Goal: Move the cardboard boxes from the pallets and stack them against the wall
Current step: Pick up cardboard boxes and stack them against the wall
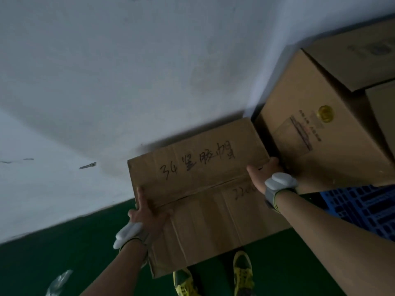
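The left hand (149,212) and right hand (261,174) grip the sides of a handwritten cardboard box (198,189), held up by the white wall (128,71). Stacked boxes (320,129) already sit beside it. A blue pallet (363,208) shows; boxes left unknown.

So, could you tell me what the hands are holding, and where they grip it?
A cardboard box with handwriting, gripped at opposite side edges: left hand on its left side, right hand on its right.

Matt creased cardboard box (198,189)
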Available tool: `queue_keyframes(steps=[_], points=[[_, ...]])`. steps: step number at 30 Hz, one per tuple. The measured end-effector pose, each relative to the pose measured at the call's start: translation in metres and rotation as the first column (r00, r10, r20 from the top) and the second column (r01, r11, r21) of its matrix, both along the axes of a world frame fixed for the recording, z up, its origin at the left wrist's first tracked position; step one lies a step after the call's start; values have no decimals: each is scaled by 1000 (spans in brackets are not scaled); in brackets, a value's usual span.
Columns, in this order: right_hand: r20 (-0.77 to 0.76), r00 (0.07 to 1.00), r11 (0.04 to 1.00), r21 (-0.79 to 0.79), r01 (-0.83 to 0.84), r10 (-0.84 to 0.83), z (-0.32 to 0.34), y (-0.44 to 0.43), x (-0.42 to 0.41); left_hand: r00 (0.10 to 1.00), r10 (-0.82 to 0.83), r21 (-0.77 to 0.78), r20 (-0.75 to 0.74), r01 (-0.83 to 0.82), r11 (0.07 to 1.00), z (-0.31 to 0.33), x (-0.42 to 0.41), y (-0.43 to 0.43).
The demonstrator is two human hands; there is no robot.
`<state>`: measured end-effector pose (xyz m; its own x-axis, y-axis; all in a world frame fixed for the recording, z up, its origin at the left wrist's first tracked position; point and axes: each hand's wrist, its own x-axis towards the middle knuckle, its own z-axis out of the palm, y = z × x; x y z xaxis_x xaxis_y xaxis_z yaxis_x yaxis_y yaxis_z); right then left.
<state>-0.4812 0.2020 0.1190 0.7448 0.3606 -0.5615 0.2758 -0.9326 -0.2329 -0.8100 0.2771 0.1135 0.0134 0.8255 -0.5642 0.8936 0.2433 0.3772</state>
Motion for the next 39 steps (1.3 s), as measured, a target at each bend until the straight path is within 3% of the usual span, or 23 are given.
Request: queue_keyframes(steps=[5, 13, 17, 22, 28, 39], points=[[18, 1000, 999, 40, 22, -23, -14, 20, 7, 1000, -20, 7, -9, 20, 1000, -23, 10, 15], [-16, 1000, 997, -73, 2, -3, -57, 25, 15, 998, -49, -24, -35, 48, 999, -59, 25, 20], [45, 992, 987, -112, -114, 119, -74, 23, 8, 999, -14, -36, -29, 13, 999, -74, 29, 15], [-44, 970, 958, -154, -241, 237, -86, 13, -3, 999, -25, -40, -20, 24, 999, -86, 33, 14], [-38, 935, 935, -21, -353, 352, -100, -19, -39, 999, -31, -104, -28, 28, 994, -103, 41, 11], [-46, 876, 846, -237, -477, 481, -115, -11, -55, 990, -40, -149, -134, 20, 989, -120, 46, 16]])
